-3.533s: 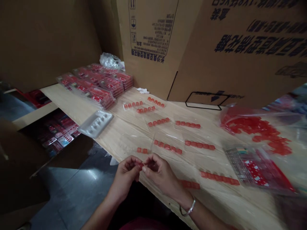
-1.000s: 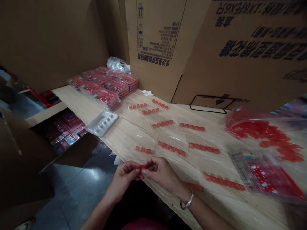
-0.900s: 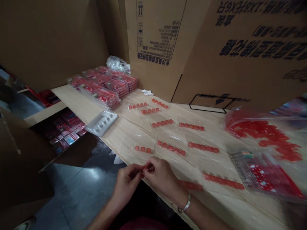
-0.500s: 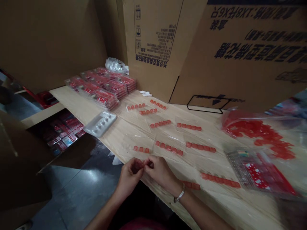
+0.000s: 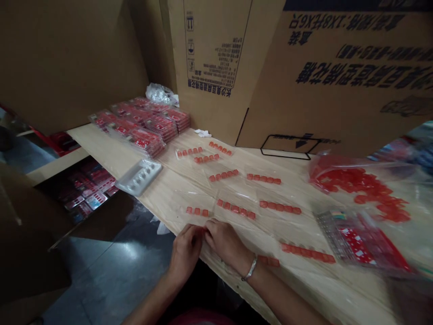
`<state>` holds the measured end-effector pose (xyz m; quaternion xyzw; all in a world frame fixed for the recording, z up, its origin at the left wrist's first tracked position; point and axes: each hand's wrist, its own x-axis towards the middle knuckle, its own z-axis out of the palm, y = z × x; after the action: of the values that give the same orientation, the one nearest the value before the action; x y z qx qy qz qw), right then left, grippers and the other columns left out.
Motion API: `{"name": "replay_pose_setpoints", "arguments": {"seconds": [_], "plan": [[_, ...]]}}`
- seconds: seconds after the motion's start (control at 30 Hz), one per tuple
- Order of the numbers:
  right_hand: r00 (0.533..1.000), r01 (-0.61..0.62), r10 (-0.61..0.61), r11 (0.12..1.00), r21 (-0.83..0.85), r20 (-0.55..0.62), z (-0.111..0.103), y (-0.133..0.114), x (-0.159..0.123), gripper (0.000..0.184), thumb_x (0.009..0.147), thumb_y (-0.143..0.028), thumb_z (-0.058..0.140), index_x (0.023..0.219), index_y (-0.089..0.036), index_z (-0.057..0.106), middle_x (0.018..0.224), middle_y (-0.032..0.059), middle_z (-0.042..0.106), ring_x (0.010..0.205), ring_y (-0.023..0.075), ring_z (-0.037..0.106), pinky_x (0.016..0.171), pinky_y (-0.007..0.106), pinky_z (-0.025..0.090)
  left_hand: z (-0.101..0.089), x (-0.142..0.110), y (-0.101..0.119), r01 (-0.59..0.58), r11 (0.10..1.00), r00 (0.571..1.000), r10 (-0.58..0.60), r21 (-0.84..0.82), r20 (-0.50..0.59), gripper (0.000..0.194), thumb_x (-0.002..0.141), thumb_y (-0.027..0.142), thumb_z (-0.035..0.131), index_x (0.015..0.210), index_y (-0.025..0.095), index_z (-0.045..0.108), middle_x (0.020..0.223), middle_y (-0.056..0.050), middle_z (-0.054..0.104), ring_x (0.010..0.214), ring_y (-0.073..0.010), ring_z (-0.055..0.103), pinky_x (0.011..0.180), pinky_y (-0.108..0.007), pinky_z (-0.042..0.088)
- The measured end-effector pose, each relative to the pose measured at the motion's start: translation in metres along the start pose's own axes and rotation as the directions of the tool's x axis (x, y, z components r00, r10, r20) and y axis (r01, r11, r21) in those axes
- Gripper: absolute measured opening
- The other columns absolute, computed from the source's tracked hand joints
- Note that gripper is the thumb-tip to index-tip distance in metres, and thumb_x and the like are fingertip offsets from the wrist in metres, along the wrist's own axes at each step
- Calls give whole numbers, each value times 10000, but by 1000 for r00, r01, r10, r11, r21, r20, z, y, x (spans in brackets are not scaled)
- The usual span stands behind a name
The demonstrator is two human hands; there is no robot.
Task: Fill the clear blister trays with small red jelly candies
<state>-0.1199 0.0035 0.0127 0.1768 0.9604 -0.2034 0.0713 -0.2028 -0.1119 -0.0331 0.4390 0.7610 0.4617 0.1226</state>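
Pinches a small, mostly hidden red piece between the fingers of left hand and right hand, by the near edge of the worktop, near a clear tray bearing three red cubes.

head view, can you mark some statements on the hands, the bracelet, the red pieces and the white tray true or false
1. The left hand and right hand meet at the fingertips, with a small red piece partly visible there. True.
2. The silver metal bracelet is on the left wrist. False: it is on the right wrist.
3. The row of translucent red square pieces nearest the fingertips shows three pieces. True.
4. The shallow white tray is full of red pieces. False: no red pieces show in its hollows.
5. The stacked red packages in clear plastic lie farther from the hands than the tray. True.
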Motion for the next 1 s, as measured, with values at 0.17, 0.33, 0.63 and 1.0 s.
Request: {"name": "replay_pose_setpoints", "arguments": {"seconds": [0.17,0.33,0.63,1.0], "plan": [[998,41,-38,996,-77,44,-7,-9,1,226,891,-57,432,968,-109,639,936,127,674,854,220,660,705,279,472,2,1,-1,17,1000,999,-17,-5,-28,183,778,103,470,795,183,633,753,-23,634,679,-151,611,619,-245,462],[996,72,-67,992,-105,53,-9,-9,2,232,900,-62,426,988,-90,638,946,151,671,870,239,662,717,305,486,3,2,-3,69,996,996,-72,-61,-44,161,708,93,514,754,181,642,706,-7,609,634,-144,576,595,-244,438],[992,110,-106,991,-75,63,-12,6,7,172,899,-137,514,937,-104,679,939,115,707,902,211,666,769,257,471,4,3,-5,133,977,987,-147,-166,-73,134,743,193,542,766,185,673,688,-5,669,620,-143,604,595,-244,474],[998,64,-64,997,41,-11,3,-4,2,242,866,-64,456,992,-81,662,965,162,689,883,232,662,757,301,472,-6,11,-1,185,948,983,-182,-257,39,136,708,231,590,788,171,683,652,-12,694,600,-158,639,575,-246,498]]}}
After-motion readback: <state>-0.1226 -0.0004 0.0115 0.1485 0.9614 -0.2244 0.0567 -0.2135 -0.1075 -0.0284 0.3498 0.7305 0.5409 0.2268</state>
